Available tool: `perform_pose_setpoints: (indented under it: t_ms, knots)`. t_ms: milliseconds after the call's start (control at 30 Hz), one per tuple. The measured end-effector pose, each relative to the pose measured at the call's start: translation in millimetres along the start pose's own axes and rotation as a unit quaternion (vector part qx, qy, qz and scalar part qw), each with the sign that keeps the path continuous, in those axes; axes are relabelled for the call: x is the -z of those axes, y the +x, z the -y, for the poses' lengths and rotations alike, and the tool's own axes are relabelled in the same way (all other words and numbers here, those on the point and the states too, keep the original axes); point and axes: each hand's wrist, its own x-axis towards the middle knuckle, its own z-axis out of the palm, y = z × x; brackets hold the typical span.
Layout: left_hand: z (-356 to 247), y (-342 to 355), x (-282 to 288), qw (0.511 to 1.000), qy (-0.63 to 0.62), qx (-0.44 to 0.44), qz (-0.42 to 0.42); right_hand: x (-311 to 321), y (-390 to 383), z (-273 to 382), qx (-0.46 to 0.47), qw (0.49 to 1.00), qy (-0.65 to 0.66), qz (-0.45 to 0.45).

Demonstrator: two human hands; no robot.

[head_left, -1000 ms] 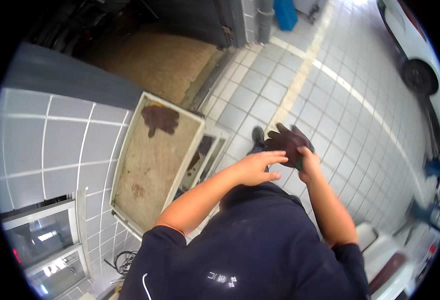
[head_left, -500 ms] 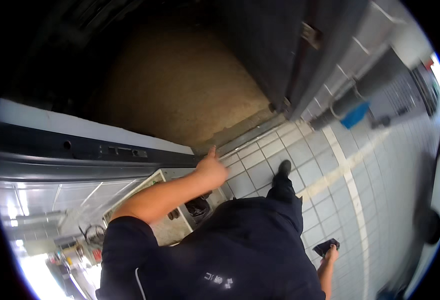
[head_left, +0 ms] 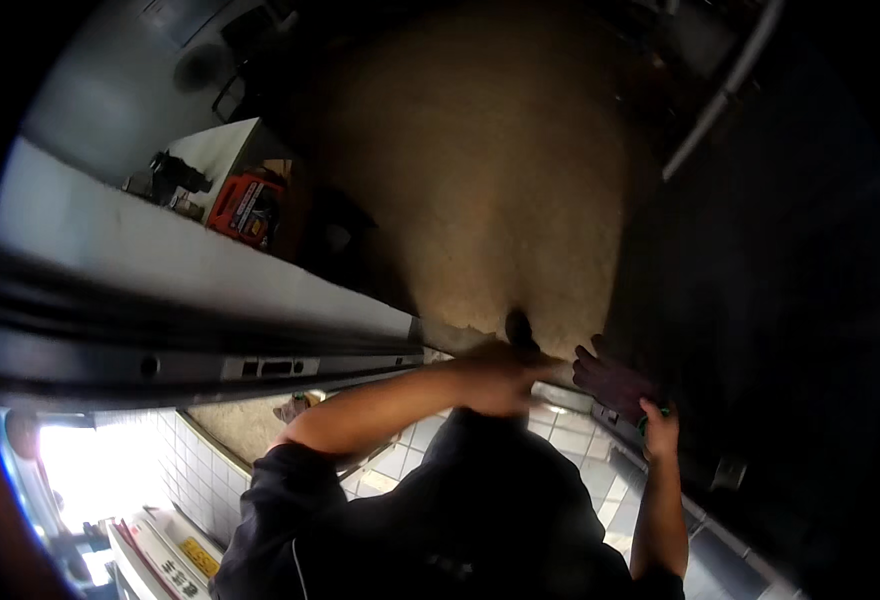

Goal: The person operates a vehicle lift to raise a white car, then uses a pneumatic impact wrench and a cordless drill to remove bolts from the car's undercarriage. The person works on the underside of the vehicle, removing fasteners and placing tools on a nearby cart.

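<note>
A dark work glove (head_left: 615, 388) hangs from my right hand (head_left: 662, 432), with its fingers spread toward the left. My right thumb and fingers pinch it near the cuff, where a bit of green shows. My left hand (head_left: 500, 382) is in front of my body, a little left of the glove and apart from it. Motion smears the left hand's fingers, so their shape is unclear.
I am at a doorway, one dark shoe (head_left: 520, 328) on the dim brown floor (head_left: 500, 200) inside. The door frame (head_left: 270, 368) runs along the left; a dark door (head_left: 760, 330) stands right. Beyond the wall edge, a red-orange case (head_left: 248, 208) sits by a pale cabinet.
I have stepped forward from the tiled floor into the doorway. My right hand has come up and forward with the glove, and my left hand has moved right toward it.
</note>
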Motion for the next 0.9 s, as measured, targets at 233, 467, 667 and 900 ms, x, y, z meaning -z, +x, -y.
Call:
perform_pose_setpoints:
  t_ms: [233, 467, 667, 900]
  knots:
    - [54.2, 87.3, 146.2, 0.910, -0.178, -0.278, 0.249, -41.0, 193.7, 18.2, -0.192, 0.973, -0.076, -0.107]
    - [315.2, 77.6, 356.3, 0.902, 0.183, 0.326, -0.215, -89.5, 388.5, -1.5, -0.325, 0.876, -0.354, -0.038]
    - [423.7, 49.5, 467.7, 0.892, 0.017, 0.392, -0.225, -267.2, 687.4, 118.5, -0.097, 0.639, -0.722, 0.248]
    - [535.7, 11.0, 563.1, 0.813, 0.041, 0.429, -0.392, -742.7, 772.0, 396.6, 0.093, 0.809, -0.313, 0.488]
